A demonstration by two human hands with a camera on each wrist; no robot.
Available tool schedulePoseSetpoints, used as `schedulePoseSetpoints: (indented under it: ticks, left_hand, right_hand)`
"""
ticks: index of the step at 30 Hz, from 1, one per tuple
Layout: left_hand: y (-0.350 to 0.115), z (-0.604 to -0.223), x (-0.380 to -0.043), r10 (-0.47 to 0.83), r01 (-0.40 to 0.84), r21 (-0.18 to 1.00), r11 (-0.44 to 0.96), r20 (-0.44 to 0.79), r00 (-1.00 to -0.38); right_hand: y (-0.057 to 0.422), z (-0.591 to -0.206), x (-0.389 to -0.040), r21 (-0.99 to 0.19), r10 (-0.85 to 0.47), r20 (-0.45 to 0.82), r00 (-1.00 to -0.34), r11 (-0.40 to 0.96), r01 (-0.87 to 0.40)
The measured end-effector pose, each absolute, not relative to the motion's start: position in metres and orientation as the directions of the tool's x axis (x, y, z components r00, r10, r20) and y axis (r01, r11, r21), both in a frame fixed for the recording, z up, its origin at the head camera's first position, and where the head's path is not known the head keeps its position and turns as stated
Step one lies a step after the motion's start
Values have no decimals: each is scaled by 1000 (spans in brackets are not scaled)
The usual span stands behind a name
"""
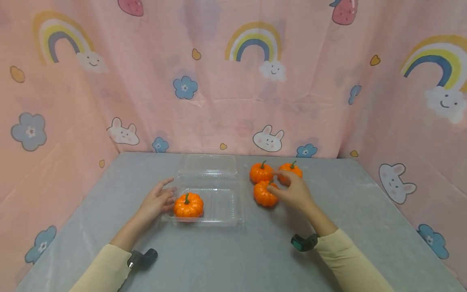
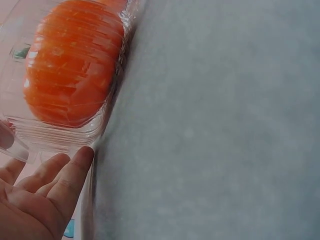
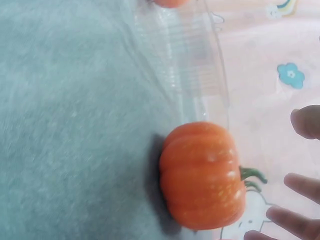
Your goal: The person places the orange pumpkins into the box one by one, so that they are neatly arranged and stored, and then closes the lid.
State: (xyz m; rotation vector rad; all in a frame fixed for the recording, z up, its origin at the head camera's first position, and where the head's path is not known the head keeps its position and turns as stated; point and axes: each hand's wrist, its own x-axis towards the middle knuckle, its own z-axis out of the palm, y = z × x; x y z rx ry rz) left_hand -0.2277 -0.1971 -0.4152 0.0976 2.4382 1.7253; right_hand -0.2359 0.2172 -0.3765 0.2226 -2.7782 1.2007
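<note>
My left hand (image 1: 156, 202) is at the left side of a clear plastic clamshell box (image 1: 222, 207), its loosely extended fingers (image 2: 70, 182) right at the ribbed side wall in the left wrist view. An orange toy pumpkin (image 1: 188, 205) with a green stem sits in the box's left half. My right hand (image 1: 294, 192) hovers with thumb and fingers spread over the nearest of three more pumpkins. That nearest pumpkin (image 1: 265, 194) stands on the table, and the right wrist view shows the thumb (image 3: 306, 122) apart from its stem. Beyond it are the back left pumpkin (image 1: 260, 173) and the partly covered back right pumpkin (image 1: 296, 170).
The box's lid (image 1: 209, 164) lies folded back toward the rear of the grey table (image 1: 233, 259). A pink printed curtain (image 1: 233, 109) surrounds the table at the back and both sides. Each wrist wears a dark strapped-on camera (image 1: 304, 242).
</note>
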Motion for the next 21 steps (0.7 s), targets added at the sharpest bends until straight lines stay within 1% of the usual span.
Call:
schedulePoseSetpoints:
  ticks: [6,13,21]
  left_hand:
    - [-197,-416,-228,141,-36,942,333,-87,-986]
    - [-198,-416,-228,140,-36,942,333,-87,-986]
    - [-197,-414,-228,149,-24,947,320,-76,-986]
  right_hand:
    - [223,-385,-239,-711,-95,134,-986,685,-162]
    - [225,-395,-242,-736,-95,87,-992,664,-129]
    - [226,-405,-245,-739,-123,89,-988,657,-148]
